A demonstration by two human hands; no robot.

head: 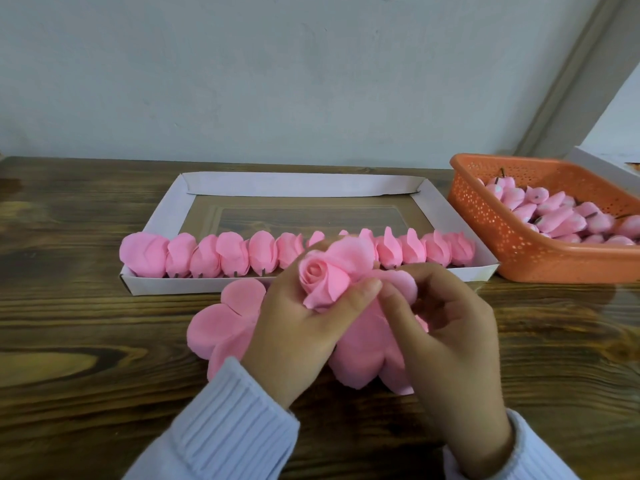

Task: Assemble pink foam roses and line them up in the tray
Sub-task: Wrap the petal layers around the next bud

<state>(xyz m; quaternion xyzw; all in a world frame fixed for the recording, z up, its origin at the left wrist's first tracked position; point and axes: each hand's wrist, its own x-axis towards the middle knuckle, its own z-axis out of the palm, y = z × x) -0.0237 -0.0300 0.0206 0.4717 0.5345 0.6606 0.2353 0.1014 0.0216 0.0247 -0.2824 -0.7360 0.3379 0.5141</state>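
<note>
Holding, head view: our left hand [304, 327] has its fingers curled round the half-made rose [322, 275], lifted off the table [86, 306] just in front of the tray [166, 209]. Our right hand [446, 323] pinches an outer petal [403, 282] against the rose's side.
Petal risk: we judge the foam thin and soft, so too hard a pinch or pull could crease or tear the petal.
Grip risk: if either hand slackens, the wrapped layers would likely spring open, and the bud could slip. Its base is hidden in our palm.
Row risk: the finished roses [235, 254] stand side by side along the tray's near wall, right behind our hands. A knuckle pushed forward could knock them out of line.
Placing: that row runs wall to wall, so we expect this rose must go behind it, lifted over the others.
Petal sheets [225, 317]: these lie flat on the table beneath our hands, and a dragging wrist could shift them.
Basket [512, 251]: this stands right of the tray, holding spare buds [561, 216], well apart from our hands.
</note>
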